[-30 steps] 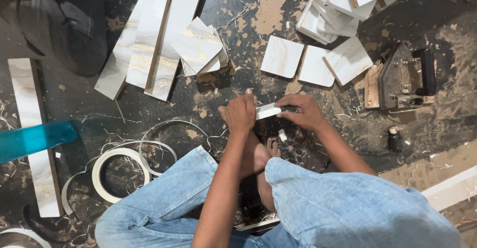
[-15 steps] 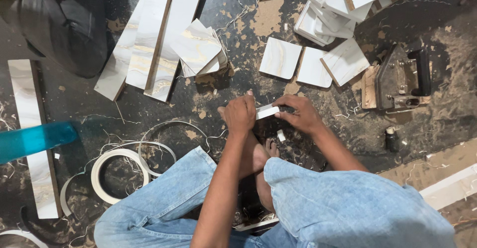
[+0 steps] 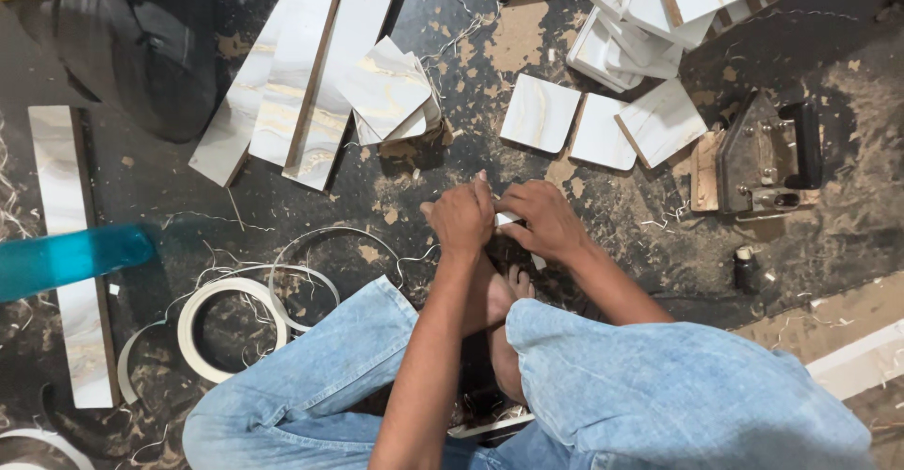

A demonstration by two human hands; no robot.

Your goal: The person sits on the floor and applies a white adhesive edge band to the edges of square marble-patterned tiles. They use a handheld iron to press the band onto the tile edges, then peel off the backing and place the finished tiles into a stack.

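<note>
I sit on a dark, dusty floor in light blue jeans. My left hand (image 3: 461,216) and my right hand (image 3: 541,220) meet in front of my knees, both closed on a small white laminate piece (image 3: 508,218) that is mostly hidden between the fingers. My bare feet show just below the hands. A coil of white edge-banding strip (image 3: 231,324) lies on the floor to the left of my left knee.
Long marble-patterned laminate boards (image 3: 301,74) and small square offcuts (image 3: 540,112) lie ahead. A pile of cut boards (image 3: 659,8) sits at top right. A flat iron (image 3: 763,154) rests at right, a small dark bottle (image 3: 744,267) below it. Another person's leg (image 3: 141,46) is at top left.
My hands have closed in tighter around the small white piece, hiding most of it. They have shifted slightly toward my feet.
</note>
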